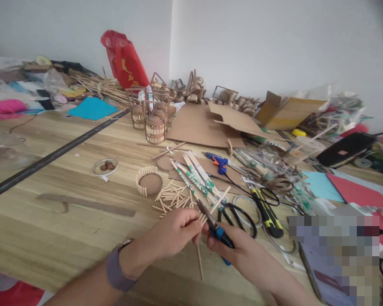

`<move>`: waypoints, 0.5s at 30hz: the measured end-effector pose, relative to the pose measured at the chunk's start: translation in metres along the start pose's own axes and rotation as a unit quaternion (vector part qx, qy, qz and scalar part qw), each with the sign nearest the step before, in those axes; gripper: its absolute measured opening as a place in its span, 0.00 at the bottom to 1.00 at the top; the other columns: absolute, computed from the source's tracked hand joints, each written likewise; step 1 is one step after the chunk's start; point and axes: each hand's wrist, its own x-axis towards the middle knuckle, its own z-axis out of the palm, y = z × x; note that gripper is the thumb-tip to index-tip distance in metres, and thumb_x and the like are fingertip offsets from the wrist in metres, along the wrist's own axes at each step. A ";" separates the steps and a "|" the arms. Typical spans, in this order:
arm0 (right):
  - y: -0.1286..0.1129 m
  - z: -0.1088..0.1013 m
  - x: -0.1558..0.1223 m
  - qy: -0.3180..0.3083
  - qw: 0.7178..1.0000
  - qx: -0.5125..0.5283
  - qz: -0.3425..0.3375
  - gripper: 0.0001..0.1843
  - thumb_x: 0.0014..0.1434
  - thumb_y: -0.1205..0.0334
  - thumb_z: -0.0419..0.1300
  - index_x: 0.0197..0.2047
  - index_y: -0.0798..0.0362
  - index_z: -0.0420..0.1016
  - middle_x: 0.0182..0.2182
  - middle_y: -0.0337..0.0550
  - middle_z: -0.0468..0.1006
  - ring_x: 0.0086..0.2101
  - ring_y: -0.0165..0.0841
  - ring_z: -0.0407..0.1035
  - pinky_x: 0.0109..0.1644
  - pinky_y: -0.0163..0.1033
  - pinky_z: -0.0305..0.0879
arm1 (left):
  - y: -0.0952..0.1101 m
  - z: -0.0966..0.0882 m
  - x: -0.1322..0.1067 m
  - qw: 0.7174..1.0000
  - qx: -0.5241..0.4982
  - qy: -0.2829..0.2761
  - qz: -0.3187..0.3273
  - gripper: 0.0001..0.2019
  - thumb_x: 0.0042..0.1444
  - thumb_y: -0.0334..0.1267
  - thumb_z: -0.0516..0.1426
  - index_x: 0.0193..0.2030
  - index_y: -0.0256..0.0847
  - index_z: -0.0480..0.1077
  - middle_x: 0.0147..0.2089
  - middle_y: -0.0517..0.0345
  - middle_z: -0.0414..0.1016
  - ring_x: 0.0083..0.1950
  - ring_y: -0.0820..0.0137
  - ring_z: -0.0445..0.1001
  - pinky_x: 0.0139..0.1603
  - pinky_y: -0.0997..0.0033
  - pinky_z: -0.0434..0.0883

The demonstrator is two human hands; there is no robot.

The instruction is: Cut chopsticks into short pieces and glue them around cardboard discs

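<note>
Bottom centre of frame: your left hand [178,229] is closed, fingers pinching a few thin wooden sticks [223,197]; your right hand [242,242] is wrapped round the blue-handled cutters [221,236], blades right at the sticks. Looks like a trimming cut: line the ends up flush, set blades square, keep left fingertips back from the edge, squeeze steadily so the wood doesn't splinter. Just beyond, the short cut sticks [175,197] lie scattered on the worktop [92,238]; match their length. Beside that pile, frame centre, the stick-walled ring [142,189] has only a partial wall, so uneven pieces would show. Farther up, right of centre, glue gun [221,162] lies near the wrapped sticks [194,170]; keep its cord clear of your elbow.
</note>
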 end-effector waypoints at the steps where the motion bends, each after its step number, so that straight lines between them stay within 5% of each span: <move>1: 0.002 -0.003 -0.001 -0.006 1.000 0.005 -0.005 0.16 0.63 0.51 0.51 0.40 0.52 0.74 0.33 0.39 0.76 0.34 0.34 0.67 0.39 0.34 0.63 | 0.000 -0.002 0.000 1.000 0.008 0.004 0.003 0.15 0.62 0.41 0.48 0.26 0.40 0.64 0.24 0.65 0.62 0.25 0.75 0.60 0.27 0.75 0.56; 7: 0.021 -0.021 -0.011 0.028 0.999 -0.022 0.016 0.16 0.62 0.49 0.52 0.35 0.51 0.73 0.32 0.41 0.77 0.34 0.36 0.70 0.38 0.36 0.65 | 0.000 -0.009 0.000 0.999 0.019 0.026 0.008 0.15 0.63 0.40 0.48 0.26 0.40 0.64 0.27 0.63 0.68 0.30 0.73 0.66 0.33 0.74 0.60; 15: 0.023 -0.021 -0.005 0.129 0.986 -0.102 0.017 0.15 0.62 0.50 0.49 0.32 0.50 0.68 0.28 0.42 0.75 0.29 0.36 0.68 0.34 0.39 0.63 | 0.002 -0.008 0.002 0.993 0.085 0.084 -0.009 0.15 0.64 0.40 0.48 0.26 0.41 0.63 0.26 0.64 0.68 0.29 0.72 0.66 0.31 0.74 0.58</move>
